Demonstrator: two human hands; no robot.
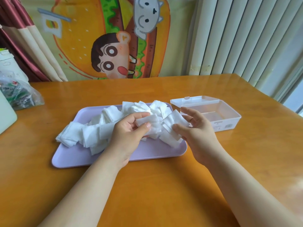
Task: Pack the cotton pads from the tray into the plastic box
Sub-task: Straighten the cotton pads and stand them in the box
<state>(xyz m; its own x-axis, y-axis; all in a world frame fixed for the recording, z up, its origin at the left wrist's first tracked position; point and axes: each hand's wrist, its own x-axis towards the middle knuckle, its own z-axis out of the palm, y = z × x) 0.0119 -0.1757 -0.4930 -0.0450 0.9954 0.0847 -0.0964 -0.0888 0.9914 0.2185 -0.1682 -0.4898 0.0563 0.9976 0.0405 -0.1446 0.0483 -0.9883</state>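
In the head view, a lilac tray is seen at the middle of a wooden table, with a loose heap of cotton pads spread across it from 8 o'clock to 1 o'clock. The clear plastic box is set just beside the tray at its 3 o'clock side, its lid thrown back toward 11 o'clock, and no pads can be made out inside. A filled bag is seen far off at 9 o'clock.

A small bundle of pads is pinched by the left hand between thumb and curled fingers. A second stack is bracketed loosely by the right hand, with the thumb at the stack's 6 o'clock edge and the curved, slightly spread fingers at its 2 o'clock side.

The step in hand is judged to be gathering and squaring a stack. It is best done if the edges are aligned before lifting and the stack is pressed flat between thumb and fingers. The stack is then carried toward 3 o'clock and lowered flat against one box wall. Soft pads are likely to fan out if they are gripped at one corner only.
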